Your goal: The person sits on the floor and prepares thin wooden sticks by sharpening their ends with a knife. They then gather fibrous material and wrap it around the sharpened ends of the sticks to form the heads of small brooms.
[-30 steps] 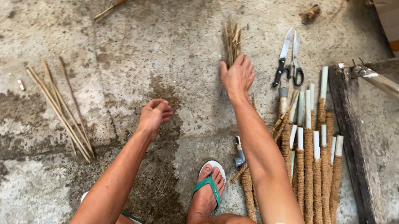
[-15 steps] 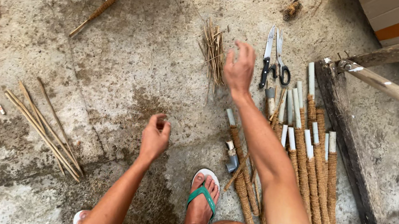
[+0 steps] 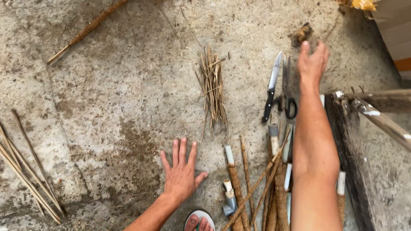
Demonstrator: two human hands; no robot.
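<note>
The left hand (image 3: 180, 173) lies flat on the concrete floor (image 3: 117, 97), fingers spread, holding nothing. The right hand (image 3: 312, 62) reaches out with open fingers, seemingly empty, just beside the scissors (image 3: 287, 96) and knife (image 3: 271, 86), above rope-wrapped sticks (image 3: 257, 206).

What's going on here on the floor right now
A person is crouched over a rough concrete floor. Their left hand is pressed flat, fingers spread, on the concrete, holding nothing. Their right hand is stretched forward, open, just past a knife and scissors lying side by side. Under the right forearm lies a row of fibre-wrapped sticks. A small bundle of dry straw sits between the hands, and bare thin sticks lie far left.
</note>
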